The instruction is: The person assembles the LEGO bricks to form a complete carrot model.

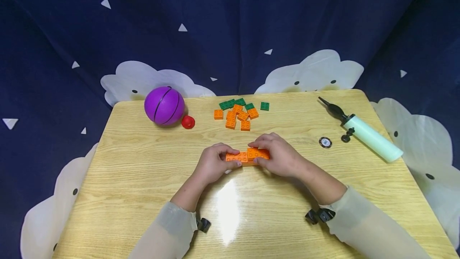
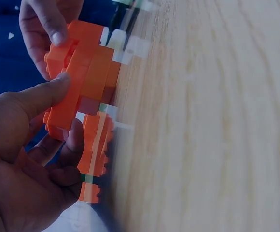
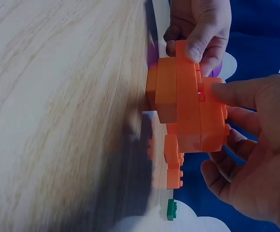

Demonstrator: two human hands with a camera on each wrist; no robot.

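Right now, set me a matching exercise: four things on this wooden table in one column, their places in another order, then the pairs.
Things:
1. purple rubber ball
2. mint-green hand pump
3. orange plastic brick assembly
4. loose pile of orange and green bricks

Places:
A. far edge of the table, middle
B. far left corner, beside a small red piece
C. right side
D. between the left hand and right hand

Pairs: 1-B, 2-C, 3-D, 4-A

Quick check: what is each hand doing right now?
Left hand: pinches the left end of the orange plastic brick assembly.
Right hand: grips the right end of the same assembly, fingers curled over it.
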